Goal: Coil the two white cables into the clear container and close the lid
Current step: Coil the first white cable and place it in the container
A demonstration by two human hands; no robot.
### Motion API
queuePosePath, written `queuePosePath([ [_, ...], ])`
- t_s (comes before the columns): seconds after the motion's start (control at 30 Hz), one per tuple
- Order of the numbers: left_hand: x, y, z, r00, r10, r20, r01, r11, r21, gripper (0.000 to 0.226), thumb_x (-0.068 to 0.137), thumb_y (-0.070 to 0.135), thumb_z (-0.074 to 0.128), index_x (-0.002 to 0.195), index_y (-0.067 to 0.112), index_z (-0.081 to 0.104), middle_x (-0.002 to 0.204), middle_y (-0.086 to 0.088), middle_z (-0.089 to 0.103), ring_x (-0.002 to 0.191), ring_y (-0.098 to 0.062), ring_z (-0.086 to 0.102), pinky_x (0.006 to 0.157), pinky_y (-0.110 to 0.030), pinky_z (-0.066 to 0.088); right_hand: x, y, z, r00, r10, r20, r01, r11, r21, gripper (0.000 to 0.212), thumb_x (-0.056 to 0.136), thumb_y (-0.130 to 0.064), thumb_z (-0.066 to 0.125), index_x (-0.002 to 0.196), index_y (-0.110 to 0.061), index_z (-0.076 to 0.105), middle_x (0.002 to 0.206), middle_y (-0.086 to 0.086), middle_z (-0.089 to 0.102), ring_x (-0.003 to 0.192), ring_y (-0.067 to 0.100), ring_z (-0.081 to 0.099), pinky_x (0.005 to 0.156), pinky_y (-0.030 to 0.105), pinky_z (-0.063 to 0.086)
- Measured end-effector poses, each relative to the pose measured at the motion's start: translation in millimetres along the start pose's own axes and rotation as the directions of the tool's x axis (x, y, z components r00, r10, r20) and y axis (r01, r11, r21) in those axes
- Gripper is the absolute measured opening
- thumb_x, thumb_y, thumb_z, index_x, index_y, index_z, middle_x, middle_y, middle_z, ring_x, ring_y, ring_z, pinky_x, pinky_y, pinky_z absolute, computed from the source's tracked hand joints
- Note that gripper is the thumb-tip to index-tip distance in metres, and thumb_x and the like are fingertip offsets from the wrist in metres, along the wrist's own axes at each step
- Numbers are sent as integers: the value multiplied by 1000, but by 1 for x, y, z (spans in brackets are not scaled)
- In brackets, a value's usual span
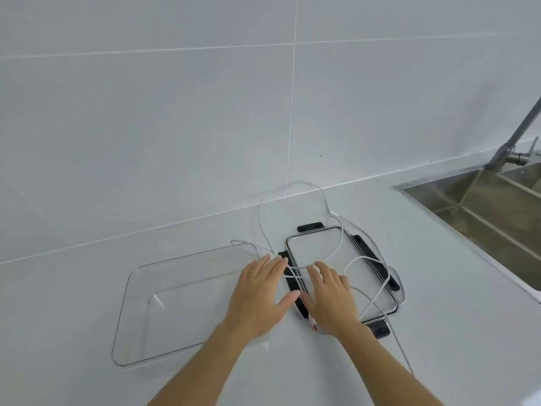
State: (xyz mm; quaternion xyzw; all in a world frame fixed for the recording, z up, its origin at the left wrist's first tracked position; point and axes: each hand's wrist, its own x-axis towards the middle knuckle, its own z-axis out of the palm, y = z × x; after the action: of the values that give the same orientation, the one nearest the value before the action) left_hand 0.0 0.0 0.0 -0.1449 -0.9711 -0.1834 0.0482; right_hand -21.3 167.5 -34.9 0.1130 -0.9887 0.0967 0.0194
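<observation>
A clear rectangular container [137, 288] lies open on the white counter at the left, with nothing visible inside. Its clear lid [319, 244], with black clips around the rim, lies to the right of it. White cables [263, 218] loop loosely over the lid and the counter behind it; one strand runs off toward the front right. My left hand [260, 297] rests flat between container and lid, fingers spread, touching a strand. My right hand [330, 294] lies flat on the lid's near left part, fingers apart over the cable. Neither hand clearly grips anything.
A steel sink [483, 200] with a tap [515, 145] is set into the counter at the right. A white tiled wall rises close behind the lid and cables.
</observation>
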Motion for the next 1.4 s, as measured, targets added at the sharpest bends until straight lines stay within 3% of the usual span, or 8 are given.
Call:
queuePosePath([
  [0.23,2,-4,6,998,56,-7,-56,998,6,62,90,57,36,141,23,32,148,9,34,141,-9,16,113,-23,6,4,-2,16,993,2,114,2,1000,-31,42,91,-42,40,123,-16,45,122,2,48,111,22,45,93,30,31],
  [0.4,4,-6,9,998,60,26,-60,998,17,60,90,57,36,138,22,38,149,9,35,141,-7,16,114,-23,4,13,-9,10,966,68,249,-98,989,110,20,91,-23,43,106,-11,44,106,9,51,92,31,56,64,31,31],
  [0.5,4,-6,9,997,54,58,-56,998,35,59,90,57,34,137,22,39,149,9,34,141,-5,14,114,-26,-2,20,-9,5,944,136,300,-184,974,135,12,86,-12,45,88,-14,33,91,9,48,79,30,50,63,33,32],
  [0.67,6,-5,8,993,47,109,-52,997,49,60,91,57,32,138,21,39,150,9,33,141,-4,12,115,-30,-6,26,-6,3,908,189,375,-255,957,136,17,83,-17,49,86,-14,32,89,6,47,79,27,48,65,32,35],
  [0.8,5,-4,7,991,49,120,-55,997,48,59,90,57,32,135,21,43,148,7,36,141,-4,12,115,-32,-8,27,-13,5,922,182,341,-209,977,45,28,89,-32,50,103,-11,40,108,10,57,101,31,58,69,33,37],
  [1.1,12,-6,7,989,99,109,-108,990,86,58,89,56,33,134,20,41,145,6,39,139,-7,20,115,-34,-4,34,-13,7,956,147,254,-150,989,-9,7,91,-19,38,93,-13,40,103,11,62,92,33,60,64,33,34],
  [1.23,21,-6,3,991,134,26,-136,987,80,56,89,50,39,137,22,36,146,6,36,136,-8,25,115,-31,0,40,-12,-11,973,85,215,-116,983,141,8,88,-13,38,81,-12,34,85,14,57,70,30,46,61,31,32],
  [1.4,36,-7,-5,986,139,-87,-135,989,58,57,91,43,41,142,21,28,150,0,31,138,-12,26,115,-30,3,40,-13,-42,990,-87,107,48,945,324,14,92,-9,39,85,-5,50,77,13,57,70,32,48,63,36,38],
])
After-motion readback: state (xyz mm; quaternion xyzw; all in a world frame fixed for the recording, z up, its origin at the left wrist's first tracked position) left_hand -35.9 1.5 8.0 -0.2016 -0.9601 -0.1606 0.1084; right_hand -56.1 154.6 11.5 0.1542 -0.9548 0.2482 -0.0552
